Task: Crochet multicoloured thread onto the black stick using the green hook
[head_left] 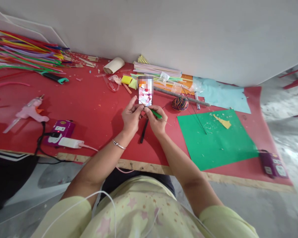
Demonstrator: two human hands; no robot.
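- Green object, held in front of us above the red table: one end stands out of our right hand, the other is lost among the fingers, so we cannot tell exactly what it is.
- Our right hand is curled closed around it, with thumb and fingertips drawn in toward the left.
- Our left hand is bent inward too, its thumb and fingertips nearly together and meeting the right hand's (whatever sits in that pinch is too small for us to name).
- Behind our fingertips we see a phone, its lower edge covered by the hands and part of its screen blurred into blocks.
- Below the hands lies a black strip, its upper end hard to follow.
- To our right are a yarn ball and a green sheet scattered with scraps.
- At far left, the colourful stems are cut off by the view's edge.
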